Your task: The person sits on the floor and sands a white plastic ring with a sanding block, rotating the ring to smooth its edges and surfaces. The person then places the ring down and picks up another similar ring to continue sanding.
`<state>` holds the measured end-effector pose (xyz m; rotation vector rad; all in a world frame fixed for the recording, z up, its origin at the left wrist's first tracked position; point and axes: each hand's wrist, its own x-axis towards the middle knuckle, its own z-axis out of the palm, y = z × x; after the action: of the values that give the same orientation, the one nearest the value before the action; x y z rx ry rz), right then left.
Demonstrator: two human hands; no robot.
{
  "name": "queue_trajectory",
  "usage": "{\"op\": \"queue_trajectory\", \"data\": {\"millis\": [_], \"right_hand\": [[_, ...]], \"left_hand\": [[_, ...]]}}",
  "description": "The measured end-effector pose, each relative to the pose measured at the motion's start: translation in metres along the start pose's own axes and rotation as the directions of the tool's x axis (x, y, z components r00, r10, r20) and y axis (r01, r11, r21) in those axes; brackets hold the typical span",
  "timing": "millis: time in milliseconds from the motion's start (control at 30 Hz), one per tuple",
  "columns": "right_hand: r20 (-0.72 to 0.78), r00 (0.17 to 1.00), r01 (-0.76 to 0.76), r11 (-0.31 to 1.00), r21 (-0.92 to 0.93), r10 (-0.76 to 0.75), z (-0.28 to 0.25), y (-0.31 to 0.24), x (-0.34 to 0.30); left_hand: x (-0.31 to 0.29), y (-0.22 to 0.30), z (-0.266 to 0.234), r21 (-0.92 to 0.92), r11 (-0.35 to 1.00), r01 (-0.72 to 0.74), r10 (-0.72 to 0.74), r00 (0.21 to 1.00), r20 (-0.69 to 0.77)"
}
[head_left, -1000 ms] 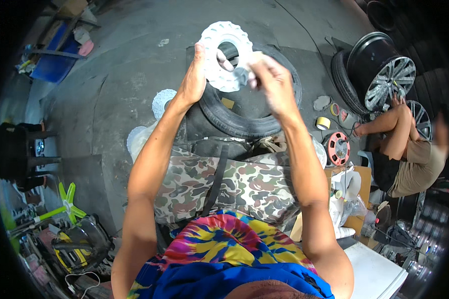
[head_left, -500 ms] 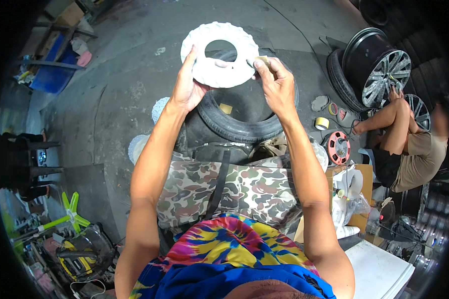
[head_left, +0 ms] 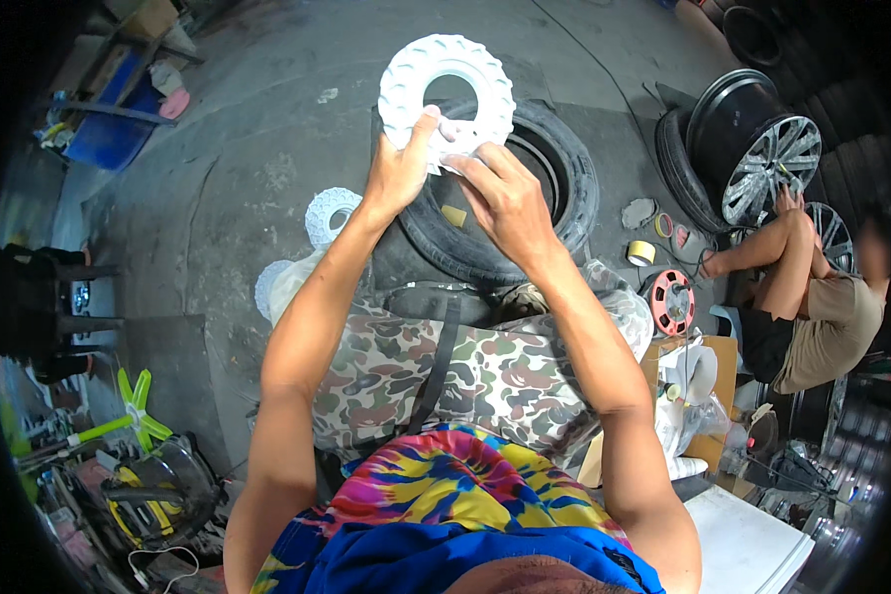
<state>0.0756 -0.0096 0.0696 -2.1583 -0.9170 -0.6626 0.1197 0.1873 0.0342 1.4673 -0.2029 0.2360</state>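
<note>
A white ring-shaped part (head_left: 493, 79) with a scalloped, moulded face and a round hole is held up over a tyre. My left hand (head_left: 402, 170) grips it at the lower left, with the thumb on its face by the hole. My right hand (head_left: 505, 198) is at the ring's lower edge, its fingers bent and pressed together against the rim. The small tan piece, like folded sandpaper, that it pinched earlier is hidden by these fingers now. Below the ring lies the black tyre (head_left: 574, 213); a tan square (head_left: 453, 216) rests inside its opening.
Two more scalloped white rings lie left of the tyre, one here (head_left: 319, 220). To the right are yellow tape (head_left: 641, 253), a red cable reel (head_left: 672, 303) and a cardboard box (head_left: 725, 376). A person (head_left: 827, 307) sits beside a large wheel rim (head_left: 762, 148).
The ring has turned and now shows its deeply scalloped face. My right hand has moved left and down, from the ring's right edge to its lower edge. My left hand has shifted slightly right.
</note>
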Motion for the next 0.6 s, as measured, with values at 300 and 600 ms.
{"op": "queue_trajectory", "data": {"millis": [300, 600], "right_hand": [[0.34, 0.751, -0.627, 0.449, 0.637, 0.566, 0.004, -0.014, -0.001], [0.056, 0.997, -0.048, 0.999, -0.008, 0.049, 0.001, -0.005, -0.006]], "left_hand": [[-0.011, 0.004, 0.009, 0.074, 0.989, -0.132, 0.135, 0.99, -0.037], [-0.011, -0.003, 0.003, 0.265, 0.957, 0.121, -0.119, 0.993, -0.023]]}}
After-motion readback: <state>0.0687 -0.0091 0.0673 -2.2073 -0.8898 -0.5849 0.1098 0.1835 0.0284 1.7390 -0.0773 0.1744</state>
